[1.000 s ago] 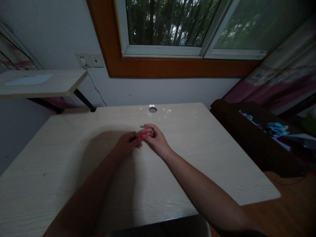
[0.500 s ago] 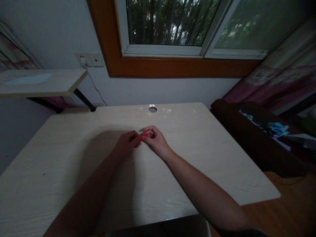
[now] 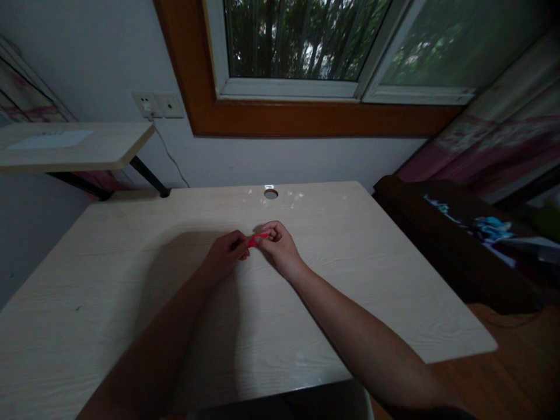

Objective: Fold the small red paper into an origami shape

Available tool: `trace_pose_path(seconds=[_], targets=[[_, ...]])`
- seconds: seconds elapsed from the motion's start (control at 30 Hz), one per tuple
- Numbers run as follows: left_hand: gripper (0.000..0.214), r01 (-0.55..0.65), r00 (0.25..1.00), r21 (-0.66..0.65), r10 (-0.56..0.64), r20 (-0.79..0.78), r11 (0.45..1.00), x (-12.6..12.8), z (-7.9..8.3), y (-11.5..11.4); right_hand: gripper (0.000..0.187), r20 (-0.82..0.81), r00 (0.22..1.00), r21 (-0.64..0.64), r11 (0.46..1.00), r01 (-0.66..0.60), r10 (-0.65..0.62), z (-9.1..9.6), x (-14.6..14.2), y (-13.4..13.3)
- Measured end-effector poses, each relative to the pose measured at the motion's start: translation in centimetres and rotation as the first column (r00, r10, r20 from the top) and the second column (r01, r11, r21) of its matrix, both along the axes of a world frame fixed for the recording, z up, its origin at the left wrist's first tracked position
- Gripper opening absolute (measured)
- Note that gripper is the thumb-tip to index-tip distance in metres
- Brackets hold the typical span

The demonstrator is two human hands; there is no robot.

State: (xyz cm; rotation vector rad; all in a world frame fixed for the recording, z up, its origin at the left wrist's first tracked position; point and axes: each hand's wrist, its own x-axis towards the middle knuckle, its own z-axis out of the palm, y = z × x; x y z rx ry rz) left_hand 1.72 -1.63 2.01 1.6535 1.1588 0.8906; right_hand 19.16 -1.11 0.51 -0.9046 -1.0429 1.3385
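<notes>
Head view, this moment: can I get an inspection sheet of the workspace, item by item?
Surface: light wood-grain desk, with a round hole near its far edge.
Job's things: small red piece, between the fingertips near the middle of the desk; too small to identify.
Clutter: blue and pale items on the dark furniture at the right, too dim to tell.
Hands: left hand and right hand both pinch the small red piece, one at each end.
Cables: one white cable drops from the wall socket behind the desk.
Surroundings: side shelf at left, window ahead, curtain at right.
</notes>
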Motion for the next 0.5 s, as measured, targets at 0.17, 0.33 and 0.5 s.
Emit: trace_pose_path(seconds=[0.17,0.33,0.5], targets=[[0.027,-0.012,1.000,-0.015,0.013,0.018,1.000,-0.03,0.22,-0.06,0.033,-0.060,0.997,-0.025,0.999,0.037,-0.039,-0.04,0.10,0.07],[0.025,-0.007,0.999,-0.028,0.008,0.040,1.000,-0.23,-0.03,0.07,0.034,-0.094,0.993,-0.047,0.997,0.063,-0.068,0.17,0.20,0.10],[0.020,-0.050,0.995,-0.026,0.052,0.079,0.998,-0.39,0.05,0.18,0.032,-0.150,0.981,-0.086,0.990,0.113,-0.125,0.48,0.39,0.22]])
